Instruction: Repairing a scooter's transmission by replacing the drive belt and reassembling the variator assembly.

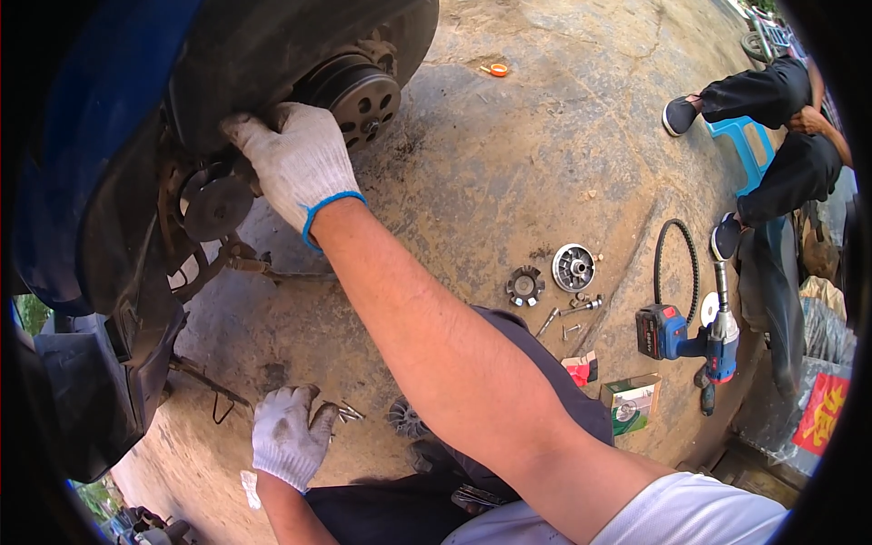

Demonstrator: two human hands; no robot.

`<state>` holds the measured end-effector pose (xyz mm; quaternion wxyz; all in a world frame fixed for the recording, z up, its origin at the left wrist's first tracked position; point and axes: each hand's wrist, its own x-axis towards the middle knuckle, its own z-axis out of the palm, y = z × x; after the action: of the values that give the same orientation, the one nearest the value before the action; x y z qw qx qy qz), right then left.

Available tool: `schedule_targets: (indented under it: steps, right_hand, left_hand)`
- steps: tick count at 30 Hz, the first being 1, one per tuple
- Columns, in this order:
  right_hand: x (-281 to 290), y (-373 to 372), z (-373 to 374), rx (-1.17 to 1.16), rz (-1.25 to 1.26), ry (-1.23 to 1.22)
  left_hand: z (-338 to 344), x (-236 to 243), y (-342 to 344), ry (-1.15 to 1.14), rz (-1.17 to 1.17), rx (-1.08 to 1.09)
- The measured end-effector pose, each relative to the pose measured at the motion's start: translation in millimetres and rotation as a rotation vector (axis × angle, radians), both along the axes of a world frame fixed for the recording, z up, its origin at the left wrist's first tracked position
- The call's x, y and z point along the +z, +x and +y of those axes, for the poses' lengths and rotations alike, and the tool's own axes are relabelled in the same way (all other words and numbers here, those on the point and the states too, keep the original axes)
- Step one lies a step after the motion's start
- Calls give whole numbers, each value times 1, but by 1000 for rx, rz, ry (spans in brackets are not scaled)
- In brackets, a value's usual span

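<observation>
My right hand [300, 159], in a white knit glove with a blue cuff, is in under the dark bodywork of a scooter [227, 54]. It is closed beside the drive pulley [363, 102], a disc with holes, with one finger reaching left; what it grips is hidden. Just below it is a round dark disc [218, 211]. My left hand [285, 436], gloved too, is low over the ground with its thumb apart from the fingers. Several small bolts [349, 412] lie next to its thumb, and a finned fan wheel [406, 418] is farther right.
Right of my arm lie a round clutch part [573, 268], a slotted ring [524, 286], sockets [581, 302], a drive belt [661, 263], a cordless impact wrench [708, 345] and a small box [631, 400]. A person [790, 136] sits on a blue stool [752, 150]. An orange ring-shaped item [497, 70] lies farther off.
</observation>
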<state>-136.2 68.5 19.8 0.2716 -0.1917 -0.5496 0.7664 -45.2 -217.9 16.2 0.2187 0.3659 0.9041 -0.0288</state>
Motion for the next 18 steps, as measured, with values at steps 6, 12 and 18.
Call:
schedule_targets:
  steps: [6, 12, 18]
  right_hand:
    - [-2, -2, 0, -8, 9, 8]
    - [4, 2, -1, 12, -10, -20]
    - [0, 0, -1, -16, 4, 3]
  left_hand:
    - [0, -1, 0, 24, 4, 4]
    - [-1, 0, 0, 24, 13, 0]
    - [1, 1, 0, 34, 14, 1]
